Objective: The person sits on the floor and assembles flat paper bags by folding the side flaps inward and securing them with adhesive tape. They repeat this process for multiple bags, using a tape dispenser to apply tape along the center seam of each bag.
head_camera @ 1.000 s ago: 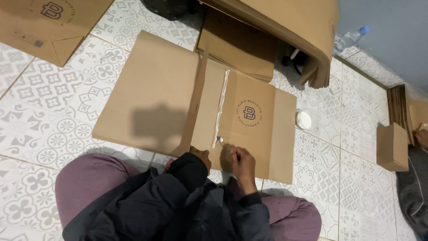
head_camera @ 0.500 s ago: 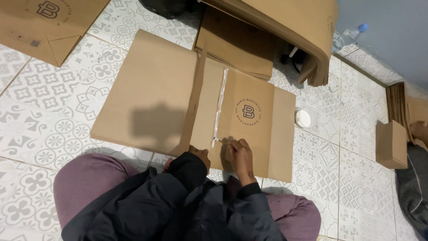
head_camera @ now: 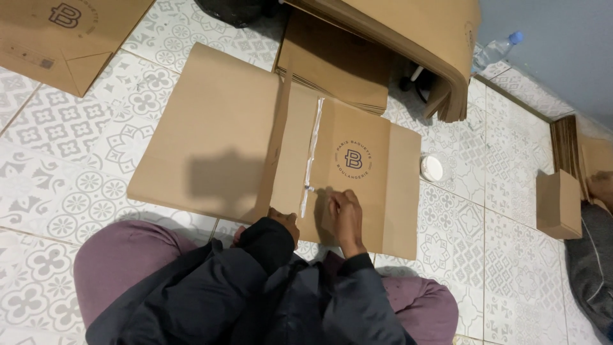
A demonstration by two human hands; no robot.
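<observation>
A flat brown cardboard sheet with a round printed logo lies on the tiled floor in front of my crossed legs. A white strip runs lengthwise down its middle beside a raised fold. My right hand rests on the card near its front edge, fingers pinched at the lower part of the strip. My left hand presses on the front edge of the sheet just left of the strip, mostly hidden by my dark sleeve.
A thick stack of flat brown card leans at the top right over more sheets. Another printed sheet lies top left. A small white lid, a plastic bottle and a small box sit to the right.
My right hand has shifted slightly up and left along the strip. The left hand has stayed on the front edge.
</observation>
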